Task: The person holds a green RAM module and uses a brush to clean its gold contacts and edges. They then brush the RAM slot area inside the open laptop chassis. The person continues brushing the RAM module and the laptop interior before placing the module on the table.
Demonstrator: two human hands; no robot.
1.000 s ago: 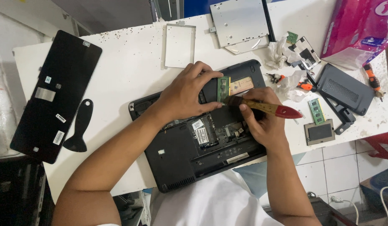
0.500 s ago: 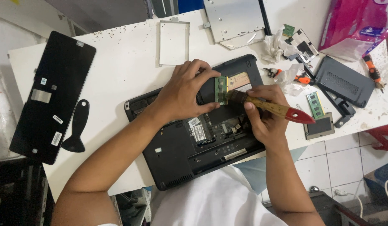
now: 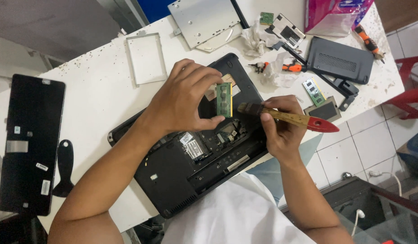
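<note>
A: Where are we w/ the teardown?

B: Big stuff first. White table (image 3: pixel 96 90) has the laptop base (image 3: pixel 173 180) lying bottom-up at the near edge, access cover off, boards inside exposed. Keyboard panel (image 3: pixel 30 144) is out, flat at the far left end, black spudger (image 3: pixel 64 167) just beside it. Silver drive caddy (image 3: pixel 202 20) and a thin bezel frame (image 3: pixel 146 58) sit beyond the base. Dark cover plate (image 3: pixel 340 58) off to the right.

A: So mostly stripped. The memory?

B: One green RAM stick (image 3: pixel 224 99) is out of its slot, held above the open bay. Left hand (image 3: pixel 182 99) pinches it by the edges, thumb under, fingers on top. Right hand (image 3: pixel 279 129) is closed round a wood-handled brush w/ red tip (image 3: pixel 290 118), bristles touching the stick's right edge.

A: Second stick?

B: Another green module (image 3: pixel 313 91) lies on the table nr the cover plate, next to a small dark square part (image 3: pixel 324 110).

A: What's left?

B: My read: dismantling done, cleaning underway. Reseating the RAM and closing up aren't done yet. Orange screwdrivers (image 3: pixel 290 68) lie beside crumpled tissue (image 3: pixel 274 74).
</note>
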